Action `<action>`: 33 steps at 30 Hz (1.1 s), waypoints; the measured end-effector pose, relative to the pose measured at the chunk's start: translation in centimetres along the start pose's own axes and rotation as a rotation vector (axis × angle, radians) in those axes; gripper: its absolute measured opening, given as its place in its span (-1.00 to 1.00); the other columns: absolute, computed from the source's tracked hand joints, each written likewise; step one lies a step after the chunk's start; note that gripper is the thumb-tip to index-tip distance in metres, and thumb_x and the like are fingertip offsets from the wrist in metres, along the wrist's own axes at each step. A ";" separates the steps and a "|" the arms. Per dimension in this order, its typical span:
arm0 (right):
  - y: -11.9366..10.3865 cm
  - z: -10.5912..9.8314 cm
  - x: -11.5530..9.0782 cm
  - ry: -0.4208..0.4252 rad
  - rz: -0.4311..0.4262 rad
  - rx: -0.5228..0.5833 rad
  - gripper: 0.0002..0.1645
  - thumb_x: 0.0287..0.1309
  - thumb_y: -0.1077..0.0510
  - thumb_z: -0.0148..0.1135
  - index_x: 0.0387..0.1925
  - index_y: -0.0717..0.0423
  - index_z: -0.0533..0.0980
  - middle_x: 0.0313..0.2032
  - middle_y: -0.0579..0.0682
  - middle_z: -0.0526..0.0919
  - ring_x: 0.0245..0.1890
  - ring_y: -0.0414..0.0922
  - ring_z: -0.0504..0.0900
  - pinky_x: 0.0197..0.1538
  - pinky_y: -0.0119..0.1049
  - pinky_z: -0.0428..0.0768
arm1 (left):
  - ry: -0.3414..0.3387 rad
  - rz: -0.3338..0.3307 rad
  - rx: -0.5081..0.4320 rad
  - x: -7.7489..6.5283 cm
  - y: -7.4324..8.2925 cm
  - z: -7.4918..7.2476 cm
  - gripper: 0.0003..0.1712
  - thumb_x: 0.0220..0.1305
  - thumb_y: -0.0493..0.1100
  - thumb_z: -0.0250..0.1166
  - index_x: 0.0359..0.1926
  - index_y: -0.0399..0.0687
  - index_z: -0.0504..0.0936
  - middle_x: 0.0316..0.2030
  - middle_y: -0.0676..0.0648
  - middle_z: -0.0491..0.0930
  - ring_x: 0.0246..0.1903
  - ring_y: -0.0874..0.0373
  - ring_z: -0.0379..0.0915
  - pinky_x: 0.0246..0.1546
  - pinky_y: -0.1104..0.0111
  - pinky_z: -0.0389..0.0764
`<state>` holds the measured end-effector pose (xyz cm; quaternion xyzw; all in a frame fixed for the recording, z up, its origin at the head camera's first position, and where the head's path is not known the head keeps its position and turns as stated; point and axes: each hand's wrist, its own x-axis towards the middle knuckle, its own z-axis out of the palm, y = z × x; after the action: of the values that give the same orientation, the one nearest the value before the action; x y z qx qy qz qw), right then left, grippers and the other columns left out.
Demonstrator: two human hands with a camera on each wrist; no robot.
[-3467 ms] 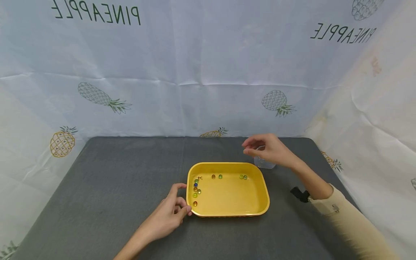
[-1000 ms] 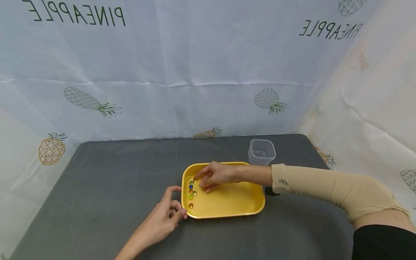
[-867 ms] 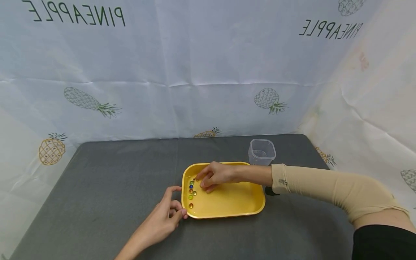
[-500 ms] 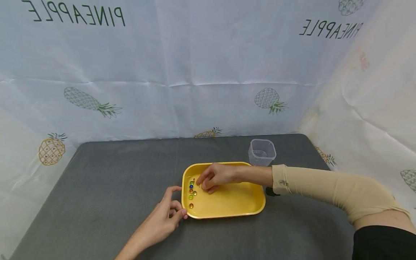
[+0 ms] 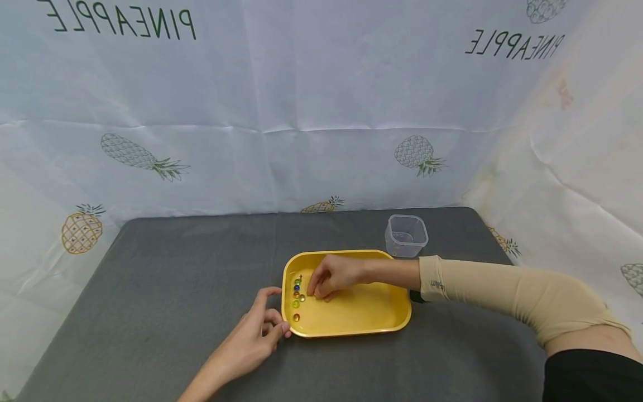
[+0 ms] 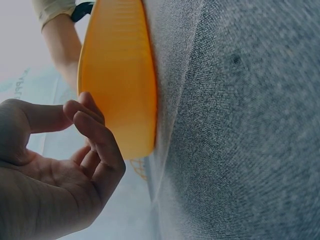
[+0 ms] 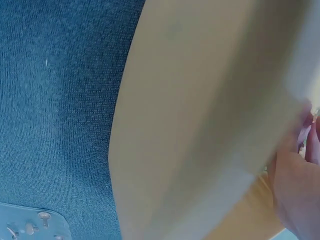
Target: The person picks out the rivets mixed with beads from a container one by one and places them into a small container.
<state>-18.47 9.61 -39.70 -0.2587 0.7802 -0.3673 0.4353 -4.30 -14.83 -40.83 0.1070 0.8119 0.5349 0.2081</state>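
Note:
In the head view a yellow tray (image 5: pixel 351 318) lies on the table, and my left hand (image 5: pixel 258 326) grips its near left corner, thumb at the rim. The left wrist view shows these curled fingers against the tray wall (image 6: pixel 120 85). My right hand (image 5: pixel 335 276) reaches into the tray, thumb and fingertips pinched together low over its floor. A shiny bit (image 7: pixel 317 113) shows between those fingertips in the right wrist view, mostly hidden by the fingers. Just left of them runs a line of glass marbles (image 5: pixel 296 304), with a small gold-coloured metal piece (image 5: pixel 301 277) at its far end.
A clear plastic box (image 5: pixel 407 237) stands behind the tray's far right corner; small metal pieces (image 7: pixel 30 228) lie in it in the right wrist view. The right sleeve (image 5: pixel 482 279) crosses the table on the right. A pineapple-print cloth (image 5: pixel 281 167) hangs behind the grey table (image 5: pixel 201 268).
My right hand went from the clear box into the tray's left part. Over the last second its fingertips slid slightly nearer me and closed together. My left hand kept its grip.

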 end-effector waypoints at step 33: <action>1.7 0.0 -0.4 0.096 -0.169 -0.255 -0.83 0.17 0.21 0.64 -0.23 0.20 0.81 -0.38 -0.03 0.86 -0.48 -0.40 0.65 -0.28 -0.52 0.68 | -0.008 0.012 -0.020 0.0 0.0 0.0 -0.30 0.63 -0.30 0.18 0.57 -0.23 0.03 -0.26 -0.15 0.69 -0.51 0.23 0.47 -0.47 0.38 0.51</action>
<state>-18.40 10.86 -40.89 -0.3587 0.8158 -0.3124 0.3289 -4.31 -14.84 -40.77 0.1117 0.8049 0.5439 0.2092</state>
